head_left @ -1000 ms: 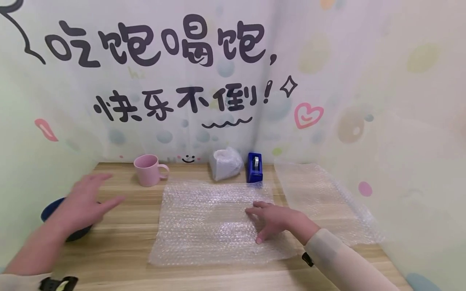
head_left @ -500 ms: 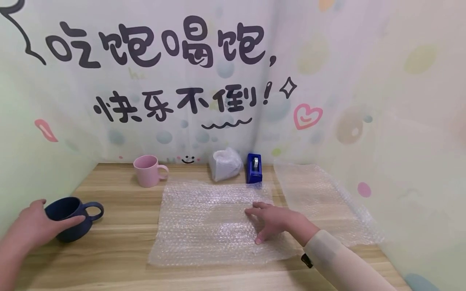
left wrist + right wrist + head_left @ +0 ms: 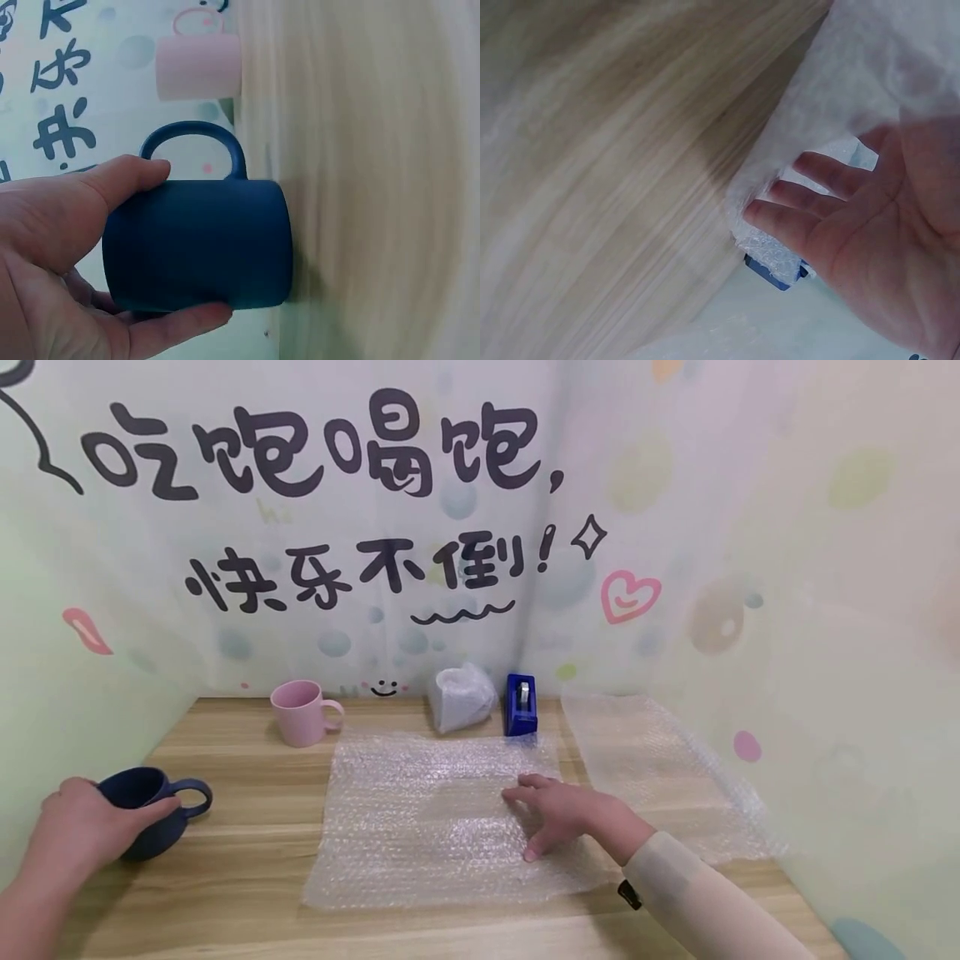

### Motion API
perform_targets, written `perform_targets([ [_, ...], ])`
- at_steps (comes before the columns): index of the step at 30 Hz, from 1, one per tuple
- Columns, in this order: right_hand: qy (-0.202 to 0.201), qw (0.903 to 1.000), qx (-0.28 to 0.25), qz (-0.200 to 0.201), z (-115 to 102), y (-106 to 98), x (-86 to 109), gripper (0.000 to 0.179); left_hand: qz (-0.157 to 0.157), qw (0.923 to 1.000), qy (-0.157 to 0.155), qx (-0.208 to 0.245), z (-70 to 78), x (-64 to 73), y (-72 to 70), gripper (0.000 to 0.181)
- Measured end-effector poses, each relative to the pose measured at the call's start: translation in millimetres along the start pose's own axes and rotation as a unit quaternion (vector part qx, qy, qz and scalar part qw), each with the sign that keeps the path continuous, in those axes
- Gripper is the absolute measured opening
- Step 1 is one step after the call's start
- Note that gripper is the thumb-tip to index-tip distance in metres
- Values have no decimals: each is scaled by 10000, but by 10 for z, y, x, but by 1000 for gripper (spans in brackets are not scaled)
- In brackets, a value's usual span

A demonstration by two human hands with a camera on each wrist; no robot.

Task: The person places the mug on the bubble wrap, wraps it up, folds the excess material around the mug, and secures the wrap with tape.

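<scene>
At the left of the head view my left hand (image 3: 78, 827) grips a dark blue mug (image 3: 159, 839) around its body. The left wrist view shows the thumb on one side of the mug (image 3: 199, 244) and fingers on the other, with the handle free. The mug stands upright at the table surface. A sheet of clear bubble wrap (image 3: 397, 835) lies flat in the middle. On its right part rests my right hand (image 3: 558, 814), fingers spread and slightly bent, holding nothing. In the right wrist view its fingertips touch the bubble wrap (image 3: 802, 120).
A pink mug (image 3: 296, 717) stands at the back left of the wooden table (image 3: 247, 893). Behind the sheet are a white wrapped bundle (image 3: 461, 697) and a blue tape dispenser (image 3: 521, 706). Another bubble wrap sheet (image 3: 660, 777) lies at the right. A printed wall (image 3: 480, 568) closes off the back.
My left hand has moved left and down to the dark blue mug and now grips it. The right hand has stayed on the bubble wrap. The head view has shifted slightly.
</scene>
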State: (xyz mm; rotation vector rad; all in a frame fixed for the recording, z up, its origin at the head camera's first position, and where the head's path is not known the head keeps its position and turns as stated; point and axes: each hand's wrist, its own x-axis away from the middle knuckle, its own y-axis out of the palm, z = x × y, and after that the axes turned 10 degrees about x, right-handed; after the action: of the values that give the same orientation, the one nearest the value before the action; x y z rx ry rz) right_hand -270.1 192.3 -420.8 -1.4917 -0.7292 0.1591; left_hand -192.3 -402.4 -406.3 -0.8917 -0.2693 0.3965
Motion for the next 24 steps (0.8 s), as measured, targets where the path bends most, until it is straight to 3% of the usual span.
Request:
perform_targets([
  [3,4,10000,38,17,3,-9,-13,105,14,9980,604,184,136,-20,17,108],
  [6,40,10000,-3,-1,7,1,-22,105,-39,9908,1283,427,378,-16,81,103],
  [10,57,10000,-63,-8,8,15,-28,105,-259,9694,2260,925,867,5,242,80],
  [13,55,10000,-63,-18,3,9,-34,104,-671,9497,2759,1324,1310,75,399,75],
  [18,111,9998,-107,-83,0,1,-39,103,-1519,9245,3077,1657,1981,266,713,84],
  [21,111,9998,-121,-81,-7,-8,-46,104,-1856,9154,3172,1641,2258,348,935,81],
  [24,85,9999,-101,-80,-18,-9,-56,104,-2092,9077,3227,1676,2430,393,1168,85],
])
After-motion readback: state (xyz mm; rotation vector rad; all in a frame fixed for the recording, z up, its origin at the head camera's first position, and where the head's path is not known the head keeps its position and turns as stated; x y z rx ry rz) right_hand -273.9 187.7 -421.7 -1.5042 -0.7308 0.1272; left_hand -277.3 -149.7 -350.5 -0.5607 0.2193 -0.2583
